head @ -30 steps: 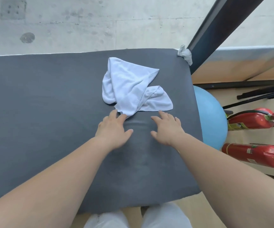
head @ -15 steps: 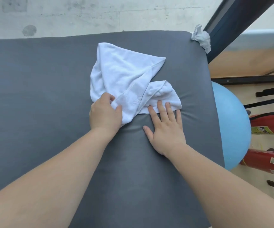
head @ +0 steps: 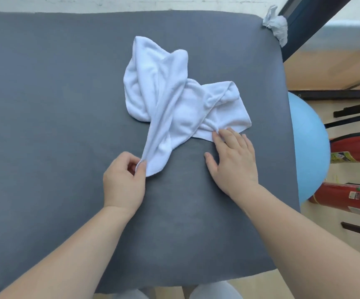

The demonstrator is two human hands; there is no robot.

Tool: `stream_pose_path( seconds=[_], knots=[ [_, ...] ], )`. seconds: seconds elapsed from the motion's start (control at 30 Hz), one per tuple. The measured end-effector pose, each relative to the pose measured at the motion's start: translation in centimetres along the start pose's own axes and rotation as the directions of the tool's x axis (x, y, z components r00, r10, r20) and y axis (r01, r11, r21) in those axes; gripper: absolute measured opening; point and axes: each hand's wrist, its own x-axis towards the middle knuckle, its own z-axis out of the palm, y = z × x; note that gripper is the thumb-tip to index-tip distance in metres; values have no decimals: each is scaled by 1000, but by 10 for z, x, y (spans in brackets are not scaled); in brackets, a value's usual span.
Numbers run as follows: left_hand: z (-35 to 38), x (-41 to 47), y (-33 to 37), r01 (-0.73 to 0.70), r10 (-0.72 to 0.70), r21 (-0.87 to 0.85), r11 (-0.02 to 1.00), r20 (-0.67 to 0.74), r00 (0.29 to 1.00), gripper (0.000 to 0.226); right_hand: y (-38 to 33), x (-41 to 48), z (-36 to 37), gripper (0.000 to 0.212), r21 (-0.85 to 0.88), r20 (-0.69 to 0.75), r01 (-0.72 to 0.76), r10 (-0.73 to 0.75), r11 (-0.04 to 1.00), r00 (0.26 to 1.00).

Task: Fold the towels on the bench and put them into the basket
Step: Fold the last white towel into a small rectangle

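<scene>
Grey padded bench point(head: 45, 104) is filling most of the view, with a concrete wall running along its far edge. Left hand point(head: 124, 180) is sitting knuckles-up near the middle of the pad, thumb and fingers closed in a pinch on the near corner of the white towel point(head: 174, 100). Right hand point(head: 233, 156) is lying flat, fingers nearly straight and pressing down on the towel's near right edge. Its thumb is splaying out on bare bench, gripping nothing. Towel is lying crumpled and unfolded, centre-right on the bench, one lobe reaching toward the far edge and another toward the right edge. Bare pad is showing left of the towel and between the hands and the near edge. Towel's right end is sitting near the bench's right edge. Off that edge, a blue ball point(head: 308, 147) is sitting just beside the bench, with two red fire extinguishers point(head: 356, 145) lying beyond it. Small crumpled white wad point(head: 276, 24) is hanging at the far right corner against a dark post point(head: 310, 18) — cloth or paper, can't tell.
</scene>
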Motion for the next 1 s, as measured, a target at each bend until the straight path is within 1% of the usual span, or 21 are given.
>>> stream_pose_path(
  seconds=[0.1,0.2,0.27,0.37,0.43,0.5,0.53,0.6,0.67,0.73,0.77,0.8,0.87,0.9,0.97,1.0],
  knots=[
    [-18,-17,-24,56,-56,-13,998,16,998,19,-8,-42,2,47,-9,-54,25,-25,1000,998],
    [-45,-32,-35,88,-87,-45,995,24,996,18,-22,-89,0,50,-26,-18,12,-13,1000,1000],
    [-64,-40,-43,110,-110,-43,993,6,994,18,-30,-119,-3,53,-44,24,-30,31,999,999],
    [-96,-48,-64,161,-163,-31,986,-62,985,15,-34,-158,-7,57,-100,90,-142,151,985,984],
    [-118,-49,-83,231,-232,-24,973,-133,964,13,-34,-177,-13,56,-127,129,-283,299,951,946],
    [-139,-50,-104,320,-313,-7,947,-221,924,10,-36,-185,-20,55,-99,181,-483,493,870,851],
    [-148,-52,-115,366,-352,9,931,-248,903,9,-37,-187,-23,50,-94,187,-556,563,826,805],
    [-162,-61,-135,430,-402,98,898,-217,890,11,-41,-187,-24,37,-125,185,-607,620,785,763],
    [-170,-72,-153,448,-424,213,868,-150,893,14,-49,-185,-23,37,-145,178,-618,635,772,752],
    [-174,-82,-164,468,-449,261,844,-130,884,14,-55,-180,-19,32,-87,97,-597,603,798,792],
    [-174,-85,-168,457,-437,267,849,-134,890,16,-58,-177,-16,29,-43,40,-559,560,828,827],
    [-173,-87,-169,413,-389,281,866,-138,911,23,-61,-173,-15,29,8,-20,-514,515,857,857],
    [-166,-89,-164,269,-239,338,902,-128,963,44,-68,-167,-12,29,112,-130,-392,405,913,905],
    [-161,-88,-157,194,-163,354,915,-114,980,50,-71,-165,-12,26,150,-181,-318,342,936,922],
    [-147,-83,-136,23,-7,340,940,-49,999,54,-77,-159,-16,14,196,-283,-173,225,965,932],
    [-139,-78,-123,-78,82,320,944,1,997,56,-81,-154,-19,16,202,-316,-113,173,973,933]
  ],
)
